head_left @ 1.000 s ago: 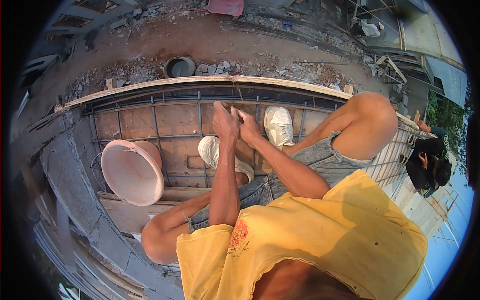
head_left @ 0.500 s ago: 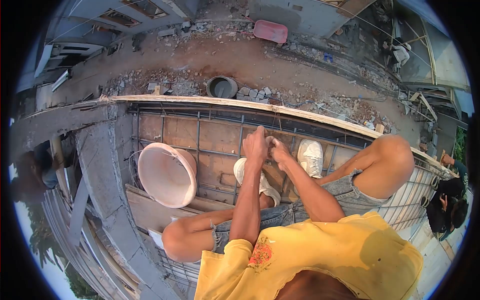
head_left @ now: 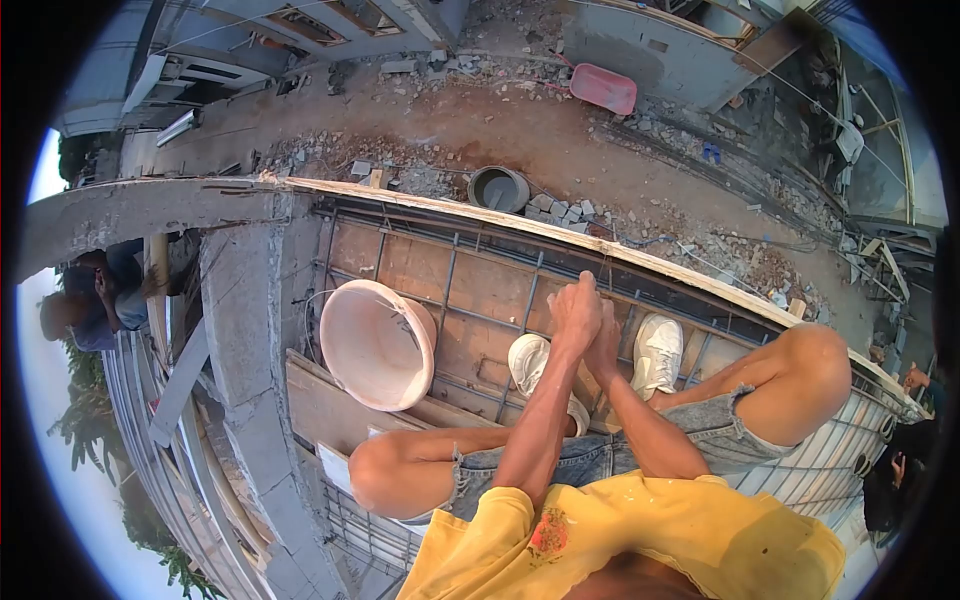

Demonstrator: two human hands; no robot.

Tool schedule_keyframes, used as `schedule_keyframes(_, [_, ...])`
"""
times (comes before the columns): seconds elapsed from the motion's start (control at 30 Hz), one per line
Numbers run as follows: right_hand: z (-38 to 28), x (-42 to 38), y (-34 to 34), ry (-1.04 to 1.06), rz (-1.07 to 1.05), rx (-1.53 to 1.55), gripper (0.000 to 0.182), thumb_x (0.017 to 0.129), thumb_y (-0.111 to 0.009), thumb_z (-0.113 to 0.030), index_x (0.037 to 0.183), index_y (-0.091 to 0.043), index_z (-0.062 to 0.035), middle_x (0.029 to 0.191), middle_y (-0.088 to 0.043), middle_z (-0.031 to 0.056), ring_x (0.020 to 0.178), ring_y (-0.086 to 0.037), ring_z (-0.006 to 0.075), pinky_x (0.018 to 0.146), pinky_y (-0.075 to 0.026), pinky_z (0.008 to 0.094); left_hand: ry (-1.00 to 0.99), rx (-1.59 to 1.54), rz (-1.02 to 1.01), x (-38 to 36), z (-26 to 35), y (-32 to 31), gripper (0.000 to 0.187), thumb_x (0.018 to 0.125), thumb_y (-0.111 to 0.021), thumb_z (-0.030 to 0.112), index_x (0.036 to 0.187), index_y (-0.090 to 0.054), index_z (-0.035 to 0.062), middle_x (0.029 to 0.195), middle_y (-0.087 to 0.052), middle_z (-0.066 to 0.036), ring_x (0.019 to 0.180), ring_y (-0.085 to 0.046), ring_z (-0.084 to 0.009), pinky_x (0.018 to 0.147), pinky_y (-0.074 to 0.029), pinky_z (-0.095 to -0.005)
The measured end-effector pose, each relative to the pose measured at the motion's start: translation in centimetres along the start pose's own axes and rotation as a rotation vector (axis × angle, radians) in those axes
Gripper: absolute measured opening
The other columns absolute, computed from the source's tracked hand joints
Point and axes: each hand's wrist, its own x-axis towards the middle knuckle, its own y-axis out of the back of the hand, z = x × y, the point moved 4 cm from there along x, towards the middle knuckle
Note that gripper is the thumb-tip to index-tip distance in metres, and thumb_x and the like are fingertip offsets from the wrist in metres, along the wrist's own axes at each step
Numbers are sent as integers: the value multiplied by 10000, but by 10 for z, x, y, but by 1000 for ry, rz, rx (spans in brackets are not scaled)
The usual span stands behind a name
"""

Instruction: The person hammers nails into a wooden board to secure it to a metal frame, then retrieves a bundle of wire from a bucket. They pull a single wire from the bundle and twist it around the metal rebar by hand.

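Note:
My left hand (head_left: 574, 312) is closed, its knuckles up, just inside the long wooden board (head_left: 470, 222) that edges the formwork. Against it, slightly lower and to the right, my right hand (head_left: 603, 343) is closed too. Both are at the steel reinforcing bars (head_left: 531, 288) near the board; whatever their fingers grip is hidden. A pale pink bucket (head_left: 372, 345) with a wire handle leans tilted on the bars to the left. My white shoes (head_left: 657, 355) are on either side of the hands.
A rough concrete beam (head_left: 245, 350) runs along the left, with a person (head_left: 100, 300) beyond it. Below the board are a round tub (head_left: 498, 190), rubble and a red wheelbarrow (head_left: 603, 89). Another person in dark clothes (head_left: 895, 470) is at far right.
The view has shifted, so the scene sits further right and lower. My hands have drawn closer together, the left now overlapping the right. The person at left shows more fully.

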Motion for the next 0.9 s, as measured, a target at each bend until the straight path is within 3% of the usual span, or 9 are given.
schedule_keyframes(0.03, [0, -2, 1, 43, 9, -53, 317, 946, -613, -234, 1156, -571, -2, 1047, -694, 205, 947, -693, 287, 790, -523, 403, -29, 36, 4, -1, 3, 1, 211, 861, -619, 189, 1035, -597, 70, 849, -704, -220, 892, -677, -415, 842, -458, -522])
schedule_keyframes(0.13, [-10, -4, 10, -112, -16, 80, 342, 966, -595, -243, 1183, -600, 21, 1070, -692, 221, 980, -688, 307, 823, -515, 404, -59, 89, -39, 0, -2, 1, 207, 859, -628, 193, 1037, -614, 89, 844, -710, -190, 890, -679, -392, 878, -426, -513])
schedule_keyframes(0.33, [6, -2, 7, -48, 1, 182, 378, 996, -563, -284, 1192, -632, 32, 1095, -692, 200, 965, -679, 297, 858, -510, 389, -126, 7, -61, 9, -18, -5, 231, 851, -662, 236, 1050, -678, 121, 898, -729, -173, 904, -693, -360, 841, -473, -480])
schedule_keyframes(0.43, [41, 2, -2, -109, -68, 243, 395, 1004, -566, -322, 1185, -643, 21, 1085, -697, 169, 952, -674, 256, 852, -515, 361, -54, -206, -85, 2, -18, -1, 201, 892, -628, 200, 1058, -647, 89, 875, -712, -214, 868, -680, -405, 817, -473, -498])
schedule_keyframes(0.63, [70, 2, -20, -646, 88, 699, 413, 957, -663, -336, 1182, -654, 11, 1071, -690, 109, 942, -654, 174, 816, -519, 316, 249, -712, 62, -19, -46, -39, 232, 887, -676, 194, 1035, -686, 15, 925, -728, -203, 862, -712, -340, 759, -548, -406])
schedule_keyframes(0.73, [71, 6, -21, -700, 186, 628, 374, 947, -674, -291, 1150, -673, 23, 1012, -699, 118, 893, -659, 174, 788, -525, 322, 271, -750, 112, -21, -42, -39, 243, 875, -700, 179, 1019, -697, -16, 934, -732, -194, 866, -719, -311, 768, -551, -394])
schedule_keyframes(0.83, [61, 10, -20, -590, 140, 521, 326, 947, -668, -262, 1102, -699, 23, 953, -708, 110, 848, -664, 176, 760, -532, 326, 234, -742, 119, -18, -49, -47, 237, 881, -692, 177, 1016, -703, -17, 937, -730, -204, 865, -718, -320, 771, -551, -398])
schedule_keyframes(0.87, [52, 10, -17, -546, 158, 473, 312, 947, -654, -254, 1073, -713, 26, 943, -721, 128, 824, -671, 189, 747, -535, 333, 184, -684, 139, -18, -47, -44, 229, 916, -657, 157, 1038, -693, -34, 905, -736, -186, 796, -725, -254, 727, -566, -362])
schedule_keyframes(0.9, [44, 9, -14, -503, 156, 396, 316, 948, -646, -253, 1080, -710, 28, 965, -723, 142, 839, -680, 213, 758, -536, 344, 181, -672, 146, -19, -46, -43, 225, 916, -654, 154, 1040, -695, -30, 913, -736, -188, 806, -726, -262, 733, -564, -366])
